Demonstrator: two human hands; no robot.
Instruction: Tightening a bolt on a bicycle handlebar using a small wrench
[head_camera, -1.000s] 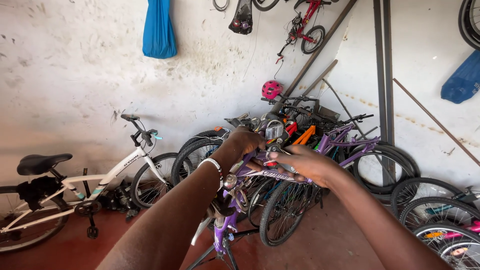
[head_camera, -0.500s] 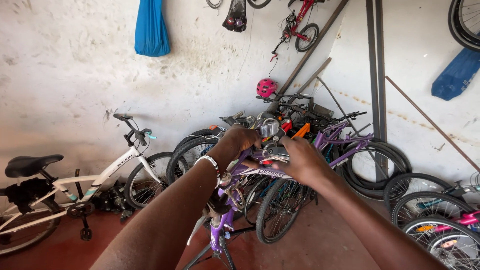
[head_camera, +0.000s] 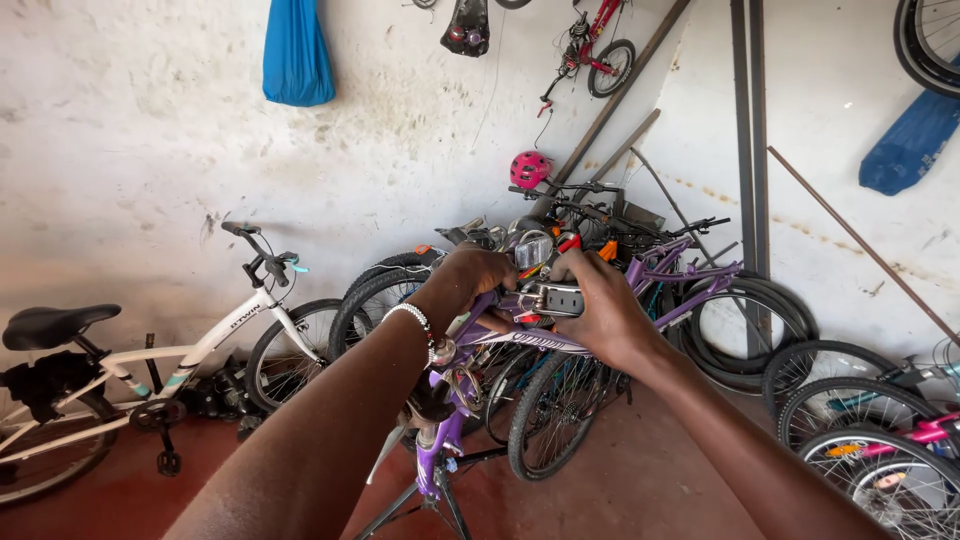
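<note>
Gripping the purple bicycle frame (head_camera: 520, 338) from both sides, two bare hands meet at its raised middle, close together but not touching.

- Left hand (head_camera: 468, 282): fingers curled and closed over the frame's near-left end; a beaded white bracelet (head_camera: 412, 316) circles the wrist.
- Right hand (head_camera: 605, 305): fingers wrapped round a small dark boxy part (head_camera: 556, 298) mounted on the frame, thumb on top.
- Purple bicycle frame: glossy painted metal tubing, held up on a thin-legged black stand (head_camera: 430, 500) over the red floor (head_camera: 640, 470); a knobbly black tyre (head_camera: 545, 420) hangs below it.
- Left of the frame: white bicycle (head_camera: 215, 345), slim tubes, padded black saddle (head_camera: 55, 325), curved handlebar.
- Behind the frame: tangled heap of bicycles, rubber tyres and a round pink helmet (head_camera: 529, 168) against a stained, rough white wall (head_camera: 130, 150).
- Above the frame: limp blue bag (head_camera: 297, 50) hanging on the wall, small red bicycle (head_camera: 595, 45) mounted high.
- Right of the frame: loose spoked wheels (head_camera: 860, 420), leaning metal bars.
</note>
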